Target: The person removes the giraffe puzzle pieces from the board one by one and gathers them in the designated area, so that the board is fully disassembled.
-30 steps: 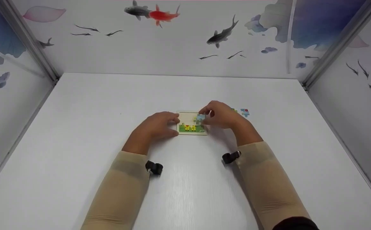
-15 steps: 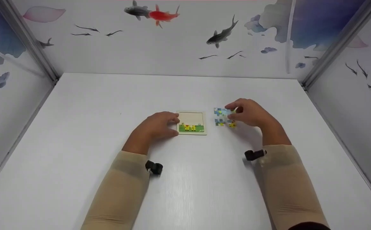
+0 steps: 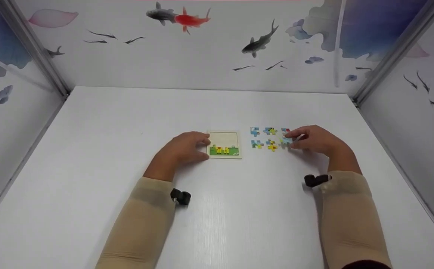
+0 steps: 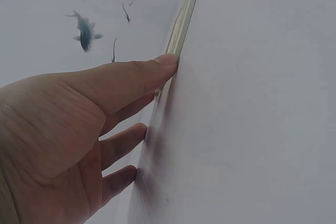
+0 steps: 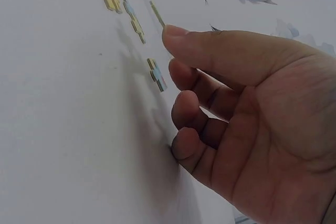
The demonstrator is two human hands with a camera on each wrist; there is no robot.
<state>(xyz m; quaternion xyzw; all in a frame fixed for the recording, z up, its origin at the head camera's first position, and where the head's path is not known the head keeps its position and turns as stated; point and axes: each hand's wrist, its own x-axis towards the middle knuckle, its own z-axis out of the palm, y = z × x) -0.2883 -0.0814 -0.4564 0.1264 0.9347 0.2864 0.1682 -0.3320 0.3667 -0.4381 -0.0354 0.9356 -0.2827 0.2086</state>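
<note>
In the head view a small wooden puzzle tray (image 3: 222,138) lies mid-table, with a green strip bearing yellow figures along its near side and bare wood beyond. My left hand (image 3: 187,148) holds the tray at its left edge, thumb at the near corner. The left wrist view shows the thumb tip against the tray's thin rim (image 4: 184,30). My right hand (image 3: 314,140) is right of the tray, pinching a jigsaw piece (image 3: 285,141), blurred in the head view. In the right wrist view that piece's edge (image 5: 157,14) juts past the thumb tip.
Several loose jigsaw pieces lie in two rows right of the tray, among them a blue one (image 3: 254,131) and a yellow one (image 3: 272,145). Printed wall panels (image 3: 209,52) enclose the white table (image 3: 217,209) at the back and sides.
My right hand has moved from over the tray to the right end of the loose pieces, carrying the jigsaw piece. The left hand and tray have stayed in place.
</note>
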